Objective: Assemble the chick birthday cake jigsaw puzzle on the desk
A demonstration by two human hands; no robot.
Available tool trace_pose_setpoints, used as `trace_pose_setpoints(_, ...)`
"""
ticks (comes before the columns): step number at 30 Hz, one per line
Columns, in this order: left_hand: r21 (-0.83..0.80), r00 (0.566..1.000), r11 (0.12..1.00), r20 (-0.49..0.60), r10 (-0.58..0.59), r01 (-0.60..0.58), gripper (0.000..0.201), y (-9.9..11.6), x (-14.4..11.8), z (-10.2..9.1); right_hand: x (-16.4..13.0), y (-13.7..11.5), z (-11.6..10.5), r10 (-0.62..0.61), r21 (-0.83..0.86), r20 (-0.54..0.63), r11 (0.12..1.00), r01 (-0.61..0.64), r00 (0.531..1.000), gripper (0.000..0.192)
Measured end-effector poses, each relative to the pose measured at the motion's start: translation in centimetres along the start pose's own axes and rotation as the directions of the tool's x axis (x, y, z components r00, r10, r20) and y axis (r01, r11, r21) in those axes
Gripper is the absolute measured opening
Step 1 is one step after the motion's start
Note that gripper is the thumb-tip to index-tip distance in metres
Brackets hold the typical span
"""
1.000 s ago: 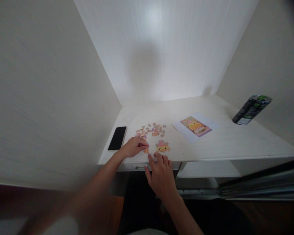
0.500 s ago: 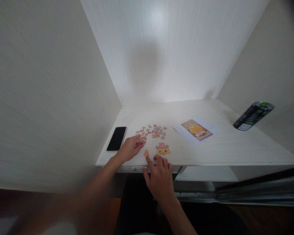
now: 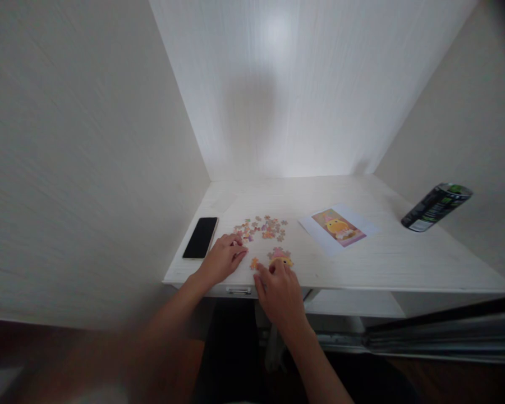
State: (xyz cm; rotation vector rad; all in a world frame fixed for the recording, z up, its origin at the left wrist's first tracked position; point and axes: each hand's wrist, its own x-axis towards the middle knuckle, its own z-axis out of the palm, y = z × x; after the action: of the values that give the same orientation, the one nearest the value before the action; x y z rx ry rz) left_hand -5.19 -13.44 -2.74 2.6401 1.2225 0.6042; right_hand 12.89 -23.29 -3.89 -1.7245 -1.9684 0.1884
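Note:
My left hand (image 3: 222, 259) rests at the left edge of the loose jigsaw pieces (image 3: 270, 227). Its fingers are curled in, thumb close to the forefinger, and whatever may be between the tips is too small to make out. My right hand (image 3: 281, 292) is at the front of the table with its fingers bent and apart, the fingertips over the lower edge of a joined puzzle section (image 3: 280, 254) showing a pink hat and a yellow face. A small orange puzzle cluster (image 3: 254, 263) lies just left of the right forefinger, close to its tip.
A black-screened phone (image 3: 201, 238) lies left of my left hand. To the right is a printed sheet (image 3: 339, 227) with a yellow cartoon figure. A dark drink can (image 3: 436, 207) stands farther right. Pale panels enclose the white table (image 3: 362, 269); a drawer handle (image 3: 238, 290) sits below its front edge.
My right hand has shifted right and forward, now covering the lower part of the joined section. The orange cluster sits slightly farther right. My left hand has barely moved.

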Motion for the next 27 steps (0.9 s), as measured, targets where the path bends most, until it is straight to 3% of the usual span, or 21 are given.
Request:
trace_pose_setpoints(10,-0.128,0.99,0.984,0.055,0.133,-0.125,0.019,0.6,-2.1,-0.7,1.1,0.4,1.1,0.032,-0.035,-0.054,0.999,-0.034,0.998,0.018)
trace_pose_setpoints(27,-0.198,0.992,0.974,-0.07,0.102,-0.114,0.016,0.5,-3.3,0.3,1.1,1.2,2.1,0.043,-0.002,-0.121,0.999,-0.043,0.992,0.016)
